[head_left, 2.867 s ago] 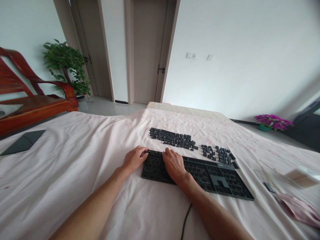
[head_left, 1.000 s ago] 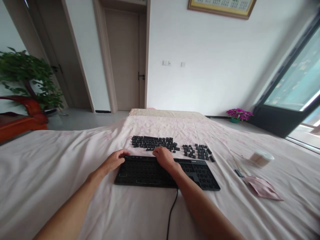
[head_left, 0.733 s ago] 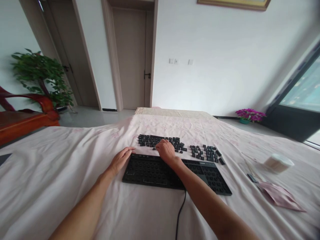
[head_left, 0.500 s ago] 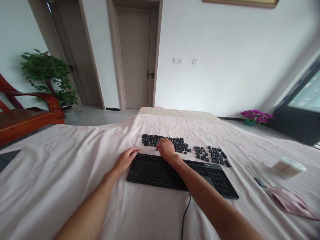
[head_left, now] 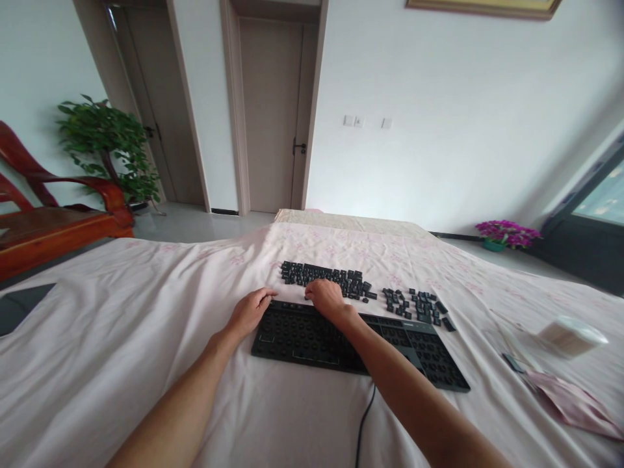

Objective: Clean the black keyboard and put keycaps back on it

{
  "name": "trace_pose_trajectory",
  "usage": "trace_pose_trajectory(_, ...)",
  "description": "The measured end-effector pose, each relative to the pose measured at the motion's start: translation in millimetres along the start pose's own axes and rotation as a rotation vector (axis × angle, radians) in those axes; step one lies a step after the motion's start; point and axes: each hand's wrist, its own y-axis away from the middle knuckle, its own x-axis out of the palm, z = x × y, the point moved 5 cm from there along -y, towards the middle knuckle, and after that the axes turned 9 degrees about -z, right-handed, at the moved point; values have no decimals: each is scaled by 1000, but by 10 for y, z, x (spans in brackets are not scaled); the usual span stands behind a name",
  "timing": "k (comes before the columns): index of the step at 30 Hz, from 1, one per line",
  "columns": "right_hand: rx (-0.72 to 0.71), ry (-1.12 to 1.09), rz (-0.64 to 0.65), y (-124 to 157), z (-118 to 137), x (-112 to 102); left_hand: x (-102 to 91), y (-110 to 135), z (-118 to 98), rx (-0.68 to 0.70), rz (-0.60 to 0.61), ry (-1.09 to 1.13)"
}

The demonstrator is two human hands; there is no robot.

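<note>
A black keyboard (head_left: 292,338) stripped of its keycaps lies on the cloth, its bare key sockets showing. My left hand (head_left: 249,311) is closed at the keyboard's far left corner, fingers bent over that edge. Beyond the keyboard's far edge, my right hand (head_left: 325,299) reaches across with fingers curled down. A small dark keycap shows at its fingertips, mostly covered by the hand. Loose black keycaps (head_left: 358,284) lie in a cluster just past that hand. A second group of keycaps (head_left: 424,305) sits farther right.
A cable (head_left: 363,422) runs from the keyboard toward me. On the right of the pink cloth (head_left: 219,403) are a clear round tub (head_left: 572,337) and a folded pink fabric piece (head_left: 568,398). A dark flat object (head_left: 24,307) lies at the far left.
The whole view has shifted slightly, so everything appears a little farther right. My right hand has dipped slightly toward the cloth; my left hand stays at the keyboard corner.
</note>
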Motion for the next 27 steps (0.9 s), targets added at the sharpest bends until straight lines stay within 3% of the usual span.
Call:
trace_pose_trajectory(11,-23,-32,-8,31,35,-72,-17,-9,-11,-3,10,-2)
trace_pose_trajectory(20,-15,-178,-118,327,139,-293,-34,-16,-52,2,26,-2)
trace_pose_trajectory(27,-42,-64,-63,492,187,-328,-47,-12,-75,-9,31,-9)
